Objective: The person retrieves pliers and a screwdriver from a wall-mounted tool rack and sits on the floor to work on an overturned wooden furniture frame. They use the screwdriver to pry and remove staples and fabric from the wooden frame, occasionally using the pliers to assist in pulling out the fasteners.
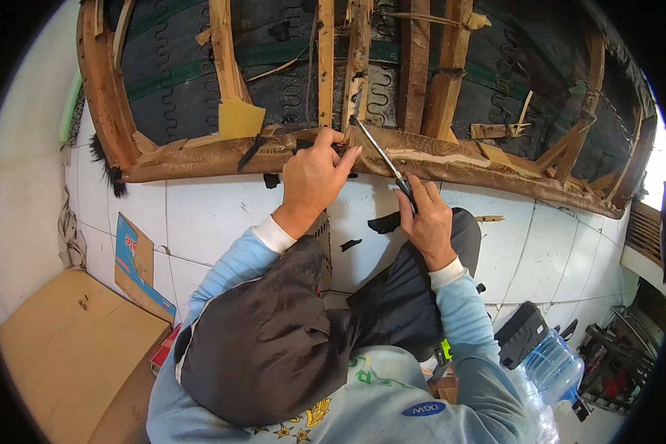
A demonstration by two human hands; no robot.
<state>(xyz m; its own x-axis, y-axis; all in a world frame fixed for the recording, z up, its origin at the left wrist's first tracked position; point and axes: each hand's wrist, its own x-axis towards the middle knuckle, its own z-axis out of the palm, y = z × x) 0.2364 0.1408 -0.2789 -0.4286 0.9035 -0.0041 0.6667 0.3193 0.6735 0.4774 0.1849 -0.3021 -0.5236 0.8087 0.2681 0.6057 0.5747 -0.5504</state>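
Note:
An upturned wooden furniture frame (229, 59) leans across the top of the view. Brown patterned covering (436, 148) wraps its near rail. My left hand (314, 174) is closed on this covering at the middle of the rail, fingers curled over it and thumb pointing right. What lies under the fingertips is hidden. In my right hand (429, 222) is a screwdriver (381, 154) with a black handle and a metal shaft. The shaft slants up and left, its tip at the rail beside a wooden slat (357, 74), just beyond my left thumb.
Zigzag springs and dark fabric fill the frame. Yellow foam (240, 118) sits on a slat. Dark scraps (383, 222) lie on the white tiles. Cardboard (74, 333) is at left. A clear blue water jug (553, 366) and a black case (522, 334) stand at lower right.

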